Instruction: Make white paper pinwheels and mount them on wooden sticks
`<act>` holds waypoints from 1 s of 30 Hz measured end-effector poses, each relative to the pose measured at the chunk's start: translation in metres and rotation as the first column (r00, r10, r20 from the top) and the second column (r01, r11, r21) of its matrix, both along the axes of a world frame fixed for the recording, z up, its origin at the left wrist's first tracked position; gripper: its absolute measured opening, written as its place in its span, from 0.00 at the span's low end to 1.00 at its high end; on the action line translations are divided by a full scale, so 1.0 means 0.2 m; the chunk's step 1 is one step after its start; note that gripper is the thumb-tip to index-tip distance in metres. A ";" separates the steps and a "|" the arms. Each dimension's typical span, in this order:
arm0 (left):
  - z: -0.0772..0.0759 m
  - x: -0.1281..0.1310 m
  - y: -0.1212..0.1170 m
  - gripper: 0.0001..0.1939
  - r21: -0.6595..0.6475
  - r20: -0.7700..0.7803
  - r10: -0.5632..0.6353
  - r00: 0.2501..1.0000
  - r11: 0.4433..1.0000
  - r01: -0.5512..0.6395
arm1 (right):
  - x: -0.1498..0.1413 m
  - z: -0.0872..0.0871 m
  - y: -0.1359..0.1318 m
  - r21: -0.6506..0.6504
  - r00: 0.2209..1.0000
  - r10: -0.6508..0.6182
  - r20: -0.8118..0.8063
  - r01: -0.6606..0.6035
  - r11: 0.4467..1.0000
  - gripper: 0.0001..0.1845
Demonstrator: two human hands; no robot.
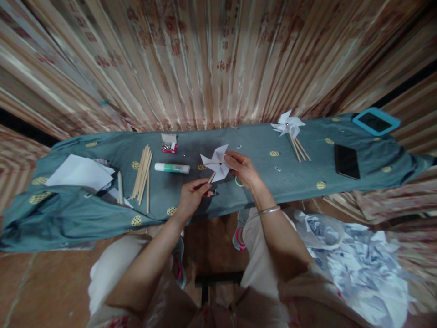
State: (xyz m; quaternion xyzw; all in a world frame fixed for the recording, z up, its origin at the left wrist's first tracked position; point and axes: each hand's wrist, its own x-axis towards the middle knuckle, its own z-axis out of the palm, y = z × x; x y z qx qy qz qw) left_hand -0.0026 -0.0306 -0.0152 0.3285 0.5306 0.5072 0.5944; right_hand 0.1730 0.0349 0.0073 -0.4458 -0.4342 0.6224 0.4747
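Observation:
Over the middle of the table, a white paper pinwheel [218, 165] with a dark pin at its centre is held between my two hands. My left hand [196, 195] is closed on its wooden stick [212, 177], just below the blades. At the other side, my right hand [243, 167] pinches the edge of a blade between thumb and fingers. A glue stick [172, 168] lies to the left of the pinwheel. Behind it stands an open small box of pins [169, 145]. Several loose wooden sticks [142, 175] are further left.
Pinwheels on sticks [288, 125] lie at the back right of the cloth-covered table [252, 141]. Beyond them are a black phone [347, 161] and a blue-framed device [376, 122]. White paper [80, 173] lies at left. A plastic bag of crumpled paper [365, 259] stands at lower right.

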 end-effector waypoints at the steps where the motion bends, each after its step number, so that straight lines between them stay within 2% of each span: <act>1: 0.00 0.00 0.00 0.24 -0.006 0.006 -0.006 1.000 1.000 0.006 | 0.00 0.00 0.00 -0.008 1.000 -0.008 0.003 0.008 1.000 0.27; 7: 0.00 0.01 0.00 0.25 -0.020 0.012 -0.021 1.000 1.000 0.022 | 0.00 0.00 0.01 -0.104 0.994 -0.111 -0.023 0.108 0.989 0.23; 21: 0.00 0.01 0.00 0.25 -0.036 0.057 0.014 0.998 0.999 -0.012 | -0.01 -0.01 0.01 -0.147 0.988 -0.146 -0.049 0.138 0.980 0.24; 30: 0.01 0.01 0.00 0.24 -0.034 0.081 0.008 0.997 0.999 -0.005 | -0.03 -0.06 0.03 -0.035 0.985 -0.166 -0.049 0.164 0.986 0.25</act>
